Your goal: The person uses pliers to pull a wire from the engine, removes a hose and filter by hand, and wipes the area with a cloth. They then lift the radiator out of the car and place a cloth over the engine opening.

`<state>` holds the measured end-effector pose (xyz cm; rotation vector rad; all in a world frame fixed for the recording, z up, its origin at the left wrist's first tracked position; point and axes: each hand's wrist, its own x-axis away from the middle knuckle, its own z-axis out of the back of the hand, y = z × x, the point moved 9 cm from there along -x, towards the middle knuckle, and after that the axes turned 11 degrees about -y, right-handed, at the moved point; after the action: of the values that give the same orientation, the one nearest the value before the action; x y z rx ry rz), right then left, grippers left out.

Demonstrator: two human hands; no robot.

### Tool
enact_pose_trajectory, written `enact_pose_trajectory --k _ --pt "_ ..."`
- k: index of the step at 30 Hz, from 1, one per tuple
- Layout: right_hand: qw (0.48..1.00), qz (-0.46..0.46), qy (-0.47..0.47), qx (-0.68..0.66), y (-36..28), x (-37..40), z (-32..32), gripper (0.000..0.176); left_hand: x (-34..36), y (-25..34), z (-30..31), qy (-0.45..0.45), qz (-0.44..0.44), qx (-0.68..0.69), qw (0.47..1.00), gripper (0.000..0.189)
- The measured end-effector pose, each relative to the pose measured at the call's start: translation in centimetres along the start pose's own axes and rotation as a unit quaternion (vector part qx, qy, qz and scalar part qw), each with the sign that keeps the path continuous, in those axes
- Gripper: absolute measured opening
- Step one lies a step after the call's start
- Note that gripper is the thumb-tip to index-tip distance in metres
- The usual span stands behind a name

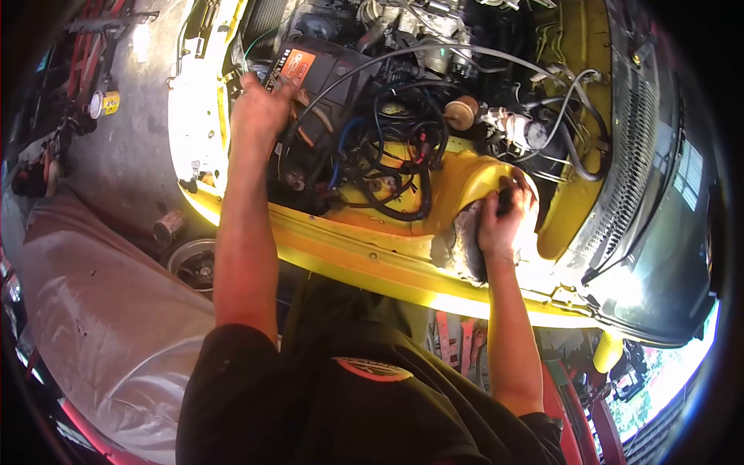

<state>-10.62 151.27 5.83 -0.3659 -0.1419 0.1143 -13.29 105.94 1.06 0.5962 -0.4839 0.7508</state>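
Note:
I lean over the open engine bay of a yellow car [364,256]. My left hand [260,108] reaches forward and rests on the near corner of a black battery [322,66] with an orange label. My right hand [508,217] presses a grey rag [463,232] against the yellow inner wing panel [473,182], fingers curled over the cloth. Between the two hands lies a tangle of black and blue hoses and cables [387,147].
The raised bonnet [659,194] with its grille stands at the right. A grey plastic sheet [101,310] covers something at the left. A tin can [167,227] and a round metal part [194,263] lie on the concrete floor. Red tools [457,333] sit below the car's edge.

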Motion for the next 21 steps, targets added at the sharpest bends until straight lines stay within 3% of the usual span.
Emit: enact_pose_trajectory --k 1,5,8,9,10,12,14,17,20,21 --pt "1.0 0.0 -0.002 0.028 -0.2 0.0 0.2 0.031 -2.3 -1.2 -2.0 -0.026 -0.018 -0.066 0.997 0.09" --pt "0.999 -0.023 -0.008 0.048 0.3 0.2 -0.1 0.033 -2.3 -0.2 -3.6 -0.056 -0.006 -0.031 0.998 0.104" --pt "0.995 -0.037 -0.006 0.092 0.6 0.4 -0.2 0.034 -2.7 -1.3 -2.7 -0.015 0.016 0.049 0.999 0.097" --pt "0.996 -0.04 -0.001 0.086 0.6 0.4 -0.1 0.034 -3.4 -3.0 -2.5 -0.02 0.028 0.174 0.984 0.072" --pt "0.996 -0.04 0.002 0.081 0.5 0.6 0.1 0.035 2.3 -1.4 0.0 -0.049 0.063 0.344 0.935 0.042" --pt "0.996 -0.044 0.005 0.071 0.6 0.8 0.3 0.036 -4.1 -7.6 0.6 0.045 -0.015 0.508 0.86 0.022" --pt "0.996 -0.042 0.026 0.077 1.0 1.3 0.6 0.034 2.1 -7.1 6.5 0.069 -0.081 0.476 0.873 0.032" --pt "0.997 -0.052 0.027 0.045 1.5 1.8 1.2 0.035 8.1 -9.9 11.5 0.137 -0.155 0.501 0.84 0.028" --pt "0.997 -0.027 -0.02 -0.065 2.7 1.5 -0.1 0.056 17.0 -12.7 12.5 0.107 -0.202 0.506 0.832 0.025" --pt "0.998 -0.006 -0.054 -0.028 1.9 1.6 0.5 0.064 19.2 -13.9 12.3 0.104 -0.215 0.504 0.83 0.025"
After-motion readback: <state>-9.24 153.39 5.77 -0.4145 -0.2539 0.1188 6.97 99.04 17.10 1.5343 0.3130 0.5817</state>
